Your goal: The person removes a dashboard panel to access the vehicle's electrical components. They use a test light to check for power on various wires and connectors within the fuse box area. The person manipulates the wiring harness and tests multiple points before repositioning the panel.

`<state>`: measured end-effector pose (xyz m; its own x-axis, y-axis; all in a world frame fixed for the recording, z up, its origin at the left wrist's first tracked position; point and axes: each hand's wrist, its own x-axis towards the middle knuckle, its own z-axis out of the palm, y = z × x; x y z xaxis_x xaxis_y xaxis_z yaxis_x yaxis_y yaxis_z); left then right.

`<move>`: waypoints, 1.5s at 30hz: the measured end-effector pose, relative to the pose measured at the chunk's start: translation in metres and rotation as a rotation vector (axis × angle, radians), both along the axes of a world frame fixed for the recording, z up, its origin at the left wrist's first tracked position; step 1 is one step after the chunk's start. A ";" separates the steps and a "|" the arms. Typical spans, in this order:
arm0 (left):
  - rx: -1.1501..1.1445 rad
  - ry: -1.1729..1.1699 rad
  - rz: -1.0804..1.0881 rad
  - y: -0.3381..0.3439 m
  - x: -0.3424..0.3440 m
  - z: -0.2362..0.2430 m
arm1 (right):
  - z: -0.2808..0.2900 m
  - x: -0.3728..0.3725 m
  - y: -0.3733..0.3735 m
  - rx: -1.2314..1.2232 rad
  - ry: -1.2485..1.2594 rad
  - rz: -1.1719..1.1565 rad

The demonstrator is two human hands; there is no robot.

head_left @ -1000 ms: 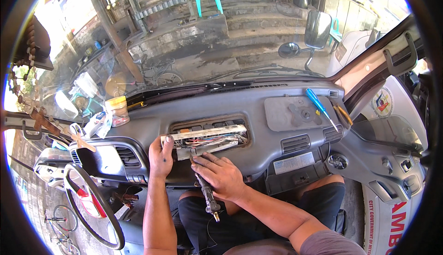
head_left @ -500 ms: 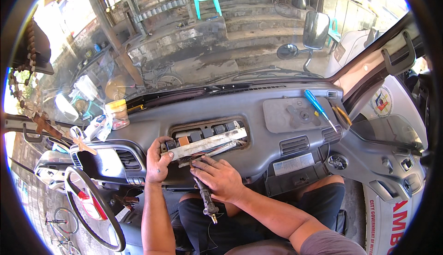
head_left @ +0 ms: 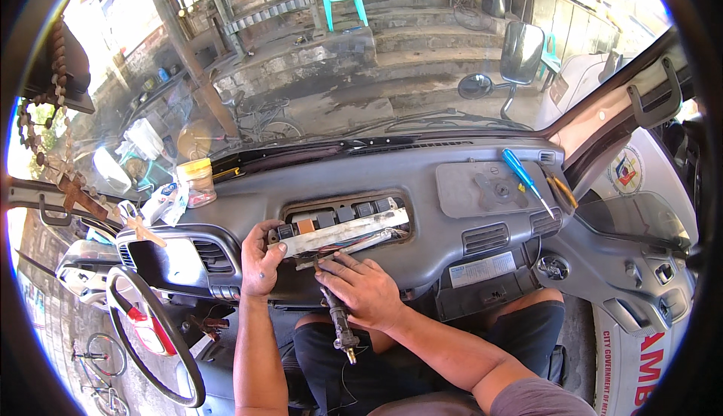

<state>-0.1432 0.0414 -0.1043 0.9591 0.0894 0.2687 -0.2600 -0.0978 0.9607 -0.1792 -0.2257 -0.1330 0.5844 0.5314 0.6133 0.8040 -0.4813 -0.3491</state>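
A long off-white relay box (head_left: 346,233), with several black relays and an orange one (head_left: 306,226) along its far side, is tilted up out of the dashboard opening (head_left: 405,209). My left hand (head_left: 261,264) grips its left end, thumb on the near face. Bunched coloured wires (head_left: 329,251) run under the box. My right hand (head_left: 360,289) is closed at the box's near edge, fingertips by the wires. A dark cylindrical tool (head_left: 343,331) with a brass-coloured tip slants from under this hand, tip toward me. Its far end is hidden by my fingers.
On the dashboard's right lie a blue-handled screwdriver (head_left: 527,179) and pliers (head_left: 561,192). A yellow-lidded jar (head_left: 198,184) and plastic-wrapped items (head_left: 161,203) sit at left. The steering wheel (head_left: 154,337) stands at lower left. Air vents (head_left: 486,239) and a glovebox (head_left: 482,288) are to the right.
The whole view has shifted slightly. Both hands keep their places on the relay box and the tool, with only slight movement in the right fingers.
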 end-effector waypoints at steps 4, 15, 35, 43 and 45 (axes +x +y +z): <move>0.022 0.030 0.016 0.000 -0.001 0.000 | -0.001 0.000 0.001 -0.001 -0.002 -0.005; -0.032 -0.013 -0.007 0.002 0.000 -0.002 | 0.002 0.000 0.001 0.029 -0.015 -0.015; -0.019 0.023 0.003 0.000 -0.001 0.000 | 0.001 0.001 0.002 0.022 -0.035 -0.013; 0.001 0.034 0.013 -0.001 -0.002 0.001 | 0.004 0.000 0.002 0.043 -0.009 -0.015; -0.007 0.037 0.010 0.000 -0.001 0.001 | 0.004 0.000 0.003 0.041 -0.021 -0.020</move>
<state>-0.1444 0.0412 -0.1036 0.9673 0.1011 0.2326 -0.2236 -0.0933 0.9702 -0.1794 -0.2231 -0.1290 0.5814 0.4941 0.6464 0.8018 -0.4828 -0.3521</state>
